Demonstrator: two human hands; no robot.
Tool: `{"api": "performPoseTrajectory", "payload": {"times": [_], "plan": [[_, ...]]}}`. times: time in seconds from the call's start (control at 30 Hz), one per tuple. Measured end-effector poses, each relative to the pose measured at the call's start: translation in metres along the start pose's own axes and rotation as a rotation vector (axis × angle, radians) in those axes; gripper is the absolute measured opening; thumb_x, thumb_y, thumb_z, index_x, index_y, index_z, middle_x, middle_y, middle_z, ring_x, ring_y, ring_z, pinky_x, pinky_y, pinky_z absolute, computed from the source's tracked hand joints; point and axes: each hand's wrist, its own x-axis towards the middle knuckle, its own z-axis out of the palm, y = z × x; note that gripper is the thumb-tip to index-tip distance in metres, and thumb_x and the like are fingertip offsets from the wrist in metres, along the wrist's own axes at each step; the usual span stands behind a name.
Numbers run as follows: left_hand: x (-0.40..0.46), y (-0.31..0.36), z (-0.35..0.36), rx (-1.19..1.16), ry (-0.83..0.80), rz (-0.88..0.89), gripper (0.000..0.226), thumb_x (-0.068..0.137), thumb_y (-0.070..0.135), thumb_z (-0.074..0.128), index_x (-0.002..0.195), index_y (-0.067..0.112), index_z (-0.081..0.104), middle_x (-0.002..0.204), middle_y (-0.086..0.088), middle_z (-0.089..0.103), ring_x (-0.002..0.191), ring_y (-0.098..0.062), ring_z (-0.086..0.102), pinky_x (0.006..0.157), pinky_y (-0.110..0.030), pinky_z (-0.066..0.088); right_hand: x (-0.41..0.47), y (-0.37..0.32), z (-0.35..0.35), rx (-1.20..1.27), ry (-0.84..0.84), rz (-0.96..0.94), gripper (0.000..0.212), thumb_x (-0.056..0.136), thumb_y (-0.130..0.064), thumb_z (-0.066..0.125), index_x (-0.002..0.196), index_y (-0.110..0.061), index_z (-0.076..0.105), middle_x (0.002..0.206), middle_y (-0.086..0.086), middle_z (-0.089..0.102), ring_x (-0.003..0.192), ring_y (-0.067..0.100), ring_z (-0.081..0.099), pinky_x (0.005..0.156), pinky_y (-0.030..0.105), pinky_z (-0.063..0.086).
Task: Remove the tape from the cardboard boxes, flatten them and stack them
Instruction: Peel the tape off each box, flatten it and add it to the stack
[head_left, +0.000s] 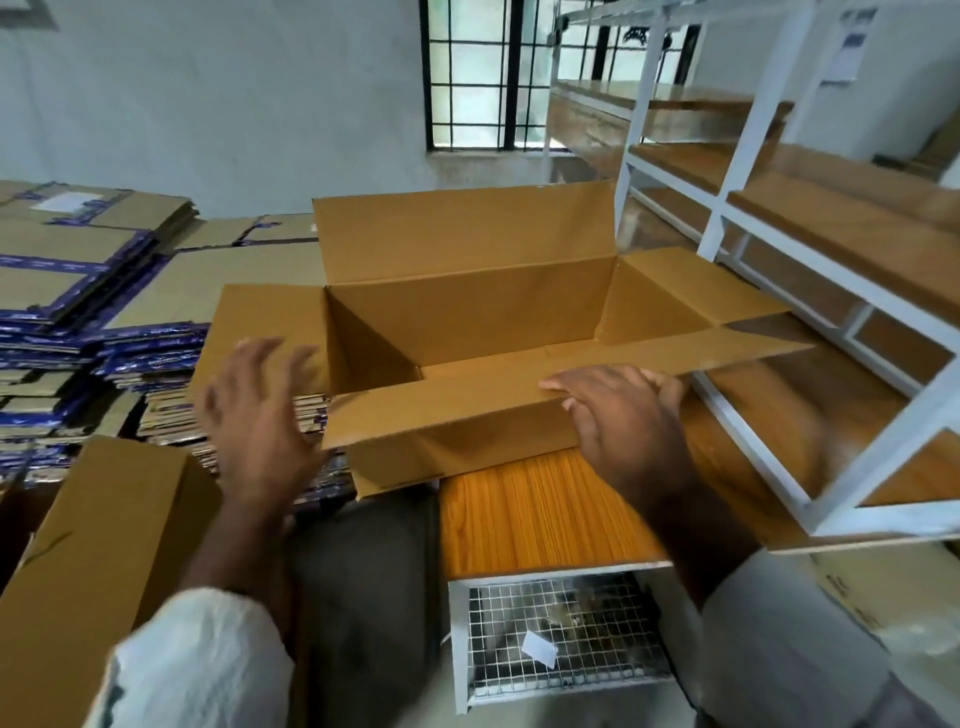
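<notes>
An open brown cardboard box (467, 317) stands on a wooden shelf top (540, 509) in front of me, all its top flaps folded outward and its inside empty. My right hand (623, 421) grips the near long flap, fingers over its edge and palm below it. My left hand (260, 410) hovers with fingers spread just left of the box, near the left flap, blurred and holding nothing. Stacks of flattened boxes with blue tape (93, 312) lie at the left.
A white metal rack with wooden shelves (779, 218) stands close on the right. Another brown box (98, 561) sits at lower left. Below the shelf top is a wire mesh panel (561, 634). A barred window (493, 78) is in the back wall.
</notes>
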Motion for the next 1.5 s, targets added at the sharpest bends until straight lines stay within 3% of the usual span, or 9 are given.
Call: {"api": "performPoseTrajectory", "payload": {"times": [0.17, 0.33, 0.5, 0.63, 0.8, 1.03, 1.13, 1.27, 1.5], "plan": [[0.043, 0.001, -0.007, 0.417, -0.548, 0.485, 0.061, 0.095, 0.031, 0.067, 0.150, 0.040, 0.041, 0.170, 0.006, -0.005, 0.155, -0.023, -0.017, 0.125, -0.056, -0.007, -0.001, -0.005, -0.002, -0.044, 0.075, 0.081, 0.026, 0.101, -0.032, 0.053, 0.122, -0.038, 0.066, 0.133, -0.012, 0.065, 0.136, 0.018, 0.044, 0.109, 0.046, 0.020], [0.026, 0.034, 0.003, 0.301, -0.552, 0.467, 0.036, 0.101, 0.032, 0.055, 0.137, 0.030, 0.052, 0.140, -0.007, 0.059, 0.136, -0.024, 0.044, 0.117, -0.032, 0.022, -0.033, -0.002, -0.002, 0.026, 0.201, 0.337, 0.045, 0.090, -0.038, 0.062, 0.131, -0.023, 0.057, 0.149, 0.008, 0.050, 0.142, 0.032, 0.040, 0.110, 0.065, 0.032], [0.003, 0.073, 0.025, 0.269, -0.528, 0.445, 0.029, 0.098, 0.041, 0.057, 0.123, 0.027, 0.057, 0.117, -0.003, 0.067, 0.113, -0.025, 0.058, 0.098, -0.036, 0.042, -0.078, 0.007, 0.018, 0.095, 0.341, 0.426, 0.062, 0.079, -0.017, 0.078, 0.135, -0.009, 0.052, 0.147, 0.017, 0.047, 0.136, 0.033, 0.045, 0.109, 0.052, 0.040], [-0.006, 0.088, 0.022, 0.238, -0.512, 0.396, 0.023, 0.100, 0.043, 0.053, 0.118, 0.031, 0.060, 0.110, 0.003, 0.069, 0.105, -0.020, 0.062, 0.100, -0.036, 0.041, -0.103, 0.010, 0.051, 0.541, 0.039, 0.705, 0.063, 0.085, -0.022, 0.080, 0.139, -0.015, 0.049, 0.139, 0.009, 0.050, 0.114, 0.016, 0.057, 0.084, 0.022, 0.052], [-0.027, 0.127, -0.009, 0.048, -0.387, 0.247, 0.033, 0.106, 0.042, 0.046, 0.111, 0.018, 0.067, 0.106, -0.014, 0.072, 0.104, -0.037, 0.063, 0.091, -0.040, 0.041, -0.134, -0.009, 0.085, 1.216, -0.649, 1.068, 0.088, 0.085, -0.068, 0.068, 0.156, -0.028, 0.034, 0.153, 0.007, 0.050, 0.120, 0.024, 0.063, 0.115, 0.056, 0.039], [-0.049, 0.187, -0.027, -0.110, -0.389, 0.013, 0.036, 0.105, 0.051, 0.044, 0.105, 0.021, 0.064, 0.099, -0.004, 0.067, 0.105, -0.033, 0.060, 0.093, -0.042, 0.032, -0.140, -0.041, 0.072, 1.751, -0.409, 1.131, 0.060, 0.074, -0.059, 0.073, 0.129, -0.040, 0.064, 0.126, -0.014, 0.071, 0.125, 0.018, 0.058, 0.099, 0.049, 0.051], [-0.054, 0.205, -0.033, -0.414, -0.305, -0.150, 0.036, 0.103, 0.056, 0.046, 0.090, 0.024, 0.058, 0.088, 0.004, 0.063, 0.094, -0.025, 0.059, 0.094, -0.038, 0.035, -0.148, -0.028, 0.054, 1.719, -0.261, 1.047, 0.068, 0.070, -0.050, 0.081, 0.133, -0.036, 0.060, 0.133, -0.009, 0.067, 0.124, 0.018, 0.057, 0.105, 0.053, 0.048], [-0.051, 0.218, -0.040, -1.003, -0.176, -0.524, 0.042, 0.103, 0.053, 0.049, 0.125, 0.020, 0.063, 0.113, -0.001, 0.068, 0.109, -0.022, 0.062, 0.086, -0.036, 0.049, -0.140, 0.008, 0.008, 1.498, -0.015, 0.864, 0.104, 0.063, -0.064, 0.088, 0.151, -0.040, 0.038, 0.149, -0.012, 0.053, 0.124, 0.015, 0.058, 0.110, 0.051, 0.042], [-0.092, 0.238, -0.005, -1.334, -0.270, -0.936, 0.037, 0.105, 0.044, 0.051, 0.126, 0.017, 0.065, 0.114, -0.007, 0.070, 0.091, -0.019, 0.065, 0.061, -0.030, 0.047, -0.110, 0.084, -0.035, 0.719, -0.155, 0.650, 0.053, 0.094, -0.058, 0.064, 0.137, -0.031, 0.048, 0.136, -0.002, 0.055, 0.112, 0.019, 0.059, 0.066, 0.026, 0.043]]}}
